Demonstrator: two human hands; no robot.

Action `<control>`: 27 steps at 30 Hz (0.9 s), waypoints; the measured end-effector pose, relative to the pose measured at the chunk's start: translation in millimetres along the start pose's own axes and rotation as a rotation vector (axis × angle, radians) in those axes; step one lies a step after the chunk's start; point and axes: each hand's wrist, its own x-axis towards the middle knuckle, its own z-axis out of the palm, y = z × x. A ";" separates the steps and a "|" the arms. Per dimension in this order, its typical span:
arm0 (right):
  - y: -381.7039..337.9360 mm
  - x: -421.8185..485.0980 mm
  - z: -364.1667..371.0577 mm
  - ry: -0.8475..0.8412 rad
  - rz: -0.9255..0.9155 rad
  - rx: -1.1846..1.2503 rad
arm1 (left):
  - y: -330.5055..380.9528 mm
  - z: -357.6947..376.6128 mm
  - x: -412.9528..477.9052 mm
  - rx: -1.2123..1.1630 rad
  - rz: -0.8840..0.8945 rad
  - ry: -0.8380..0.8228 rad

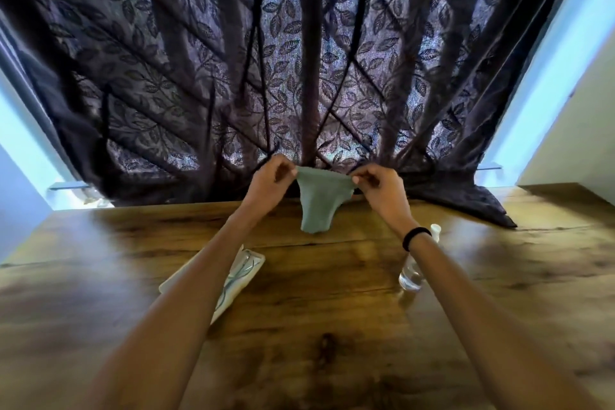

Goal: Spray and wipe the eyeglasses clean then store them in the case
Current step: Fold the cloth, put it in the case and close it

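A grey-green cleaning cloth (319, 201) hangs in the air above the far part of the wooden table (332, 326). My left hand (271, 181) pinches its upper left corner and my right hand (379, 188) pinches its upper right corner. The eyeglasses (238, 273) lie folded in an open white case (248, 276) on the table, partly hidden under my left forearm. A clear spray bottle (412, 273) with a white top stands on the table, partly hidden behind my right wrist.
A dark leaf-patterned curtain (299, 60) hangs behind the table, and its hem spills onto the far right of the tabletop. Pale walls stand at both sides. A black band sits on my right wrist.
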 end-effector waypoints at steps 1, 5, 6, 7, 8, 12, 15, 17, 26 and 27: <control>-1.4 -4.0 -1.9 -0.010 -0.026 -0.007 | 1.0 -0.4 -3.2 -0.050 -0.025 -0.027; 11.7 -44.2 1.3 -0.130 -0.084 -0.111 | -5.7 5.1 -40.8 -0.150 -0.094 -0.252; 18.2 -57.1 2.6 -0.158 -0.069 -0.133 | -9.1 7.7 -54.0 -0.159 -0.113 -0.300; 24.7 -70.3 3.3 -0.188 -0.052 -0.153 | -12.0 10.2 -68.5 -0.157 -0.131 -0.350; 30.5 -83.0 3.4 -0.225 -0.046 -0.168 | -14.3 13.0 -82.2 -0.128 -0.135 -0.398; 39.9 -123.9 -2.2 -0.391 -0.116 -0.199 | -16.5 24.4 -131.1 0.098 -0.100 -0.526; 42.3 -145.7 -6.9 -0.467 -0.151 -0.242 | -11.1 29.3 -156.8 0.153 -0.107 -0.537; 44.6 -156.8 -10.3 -0.489 -0.169 -0.284 | -8.3 31.4 -168.6 0.190 -0.116 -0.508; 44.9 -173.5 -15.1 -0.583 -0.157 -0.294 | -0.8 33.2 -186.8 0.192 -0.114 -0.372; 44.1 -169.5 -13.7 -0.567 -0.124 -0.263 | -0.6 32.1 -182.7 0.177 -0.125 -0.364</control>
